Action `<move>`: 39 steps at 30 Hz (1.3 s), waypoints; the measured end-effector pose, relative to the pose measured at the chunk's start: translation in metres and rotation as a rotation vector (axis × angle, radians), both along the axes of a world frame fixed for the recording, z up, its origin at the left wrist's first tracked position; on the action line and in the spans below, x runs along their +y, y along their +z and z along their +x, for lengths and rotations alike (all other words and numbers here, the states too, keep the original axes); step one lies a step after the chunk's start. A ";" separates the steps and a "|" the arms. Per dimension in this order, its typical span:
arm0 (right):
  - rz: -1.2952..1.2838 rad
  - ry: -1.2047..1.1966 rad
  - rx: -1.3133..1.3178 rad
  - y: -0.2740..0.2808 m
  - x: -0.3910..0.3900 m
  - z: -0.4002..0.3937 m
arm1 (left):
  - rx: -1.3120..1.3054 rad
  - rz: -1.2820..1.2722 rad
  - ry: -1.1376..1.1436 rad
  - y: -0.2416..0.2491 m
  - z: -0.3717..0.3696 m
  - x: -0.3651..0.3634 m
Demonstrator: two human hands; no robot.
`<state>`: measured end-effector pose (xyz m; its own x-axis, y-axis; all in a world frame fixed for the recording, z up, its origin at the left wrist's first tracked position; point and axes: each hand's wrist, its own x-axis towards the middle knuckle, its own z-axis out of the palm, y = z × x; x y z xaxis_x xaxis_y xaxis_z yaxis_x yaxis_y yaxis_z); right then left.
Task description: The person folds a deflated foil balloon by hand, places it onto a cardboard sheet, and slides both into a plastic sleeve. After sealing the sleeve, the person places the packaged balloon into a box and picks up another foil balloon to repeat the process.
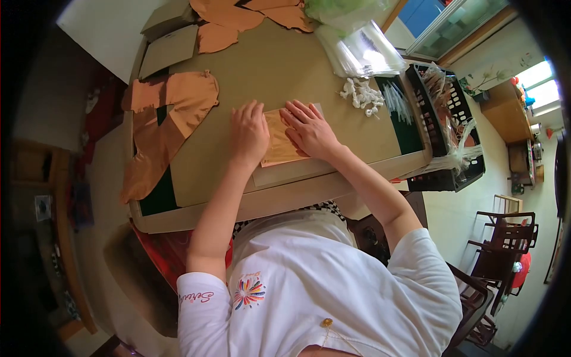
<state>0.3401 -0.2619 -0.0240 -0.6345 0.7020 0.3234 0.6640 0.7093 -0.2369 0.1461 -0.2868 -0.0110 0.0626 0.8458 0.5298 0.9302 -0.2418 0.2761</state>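
Observation:
A folded piece of shiny copper-coloured foil [279, 140] lies flat on a pale sheet [297, 171] near the front edge of the table. My right hand [310, 130] rests on the foil's right part, its fingers spread and lying flat. At the left edge of the foil is my left hand [248, 134], with fingers loosely bent and a little apart; its palm side is hidden. Farther left an unfolded copper foil balloon [172, 122] is spread out and hangs over the table's left corner.
More copper foil balloons [229, 24] lie at the back, beside cardboard flaps [169, 50]. Clear plastic bags [363, 50], small white pieces [361, 95] and clear straws [397, 102] sit at the right. A black crate [437, 89] adjoins the table's right edge.

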 end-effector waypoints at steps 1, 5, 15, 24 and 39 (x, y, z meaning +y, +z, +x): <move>0.016 0.003 0.019 0.001 0.000 0.000 | -0.039 -0.071 -0.007 0.002 0.000 0.006; 0.036 0.028 0.061 -0.001 -0.002 -0.001 | -0.006 -0.211 0.026 0.001 -0.003 0.022; 0.015 0.052 0.069 0.000 -0.001 -0.001 | 0.057 -0.547 0.138 0.000 0.002 0.049; -0.028 0.031 0.033 -0.001 0.000 0.000 | 0.034 -0.209 -0.100 -0.022 0.032 -0.021; -0.063 -0.186 -0.080 -0.002 -0.009 -0.011 | 0.160 -0.352 -0.003 -0.022 0.015 -0.037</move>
<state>0.3287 -0.2714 -0.0261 -0.5140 0.8267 0.2289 0.8006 0.5581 -0.2180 0.1610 -0.3236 -0.0327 0.1243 0.9739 0.1901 0.9677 -0.1613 0.1939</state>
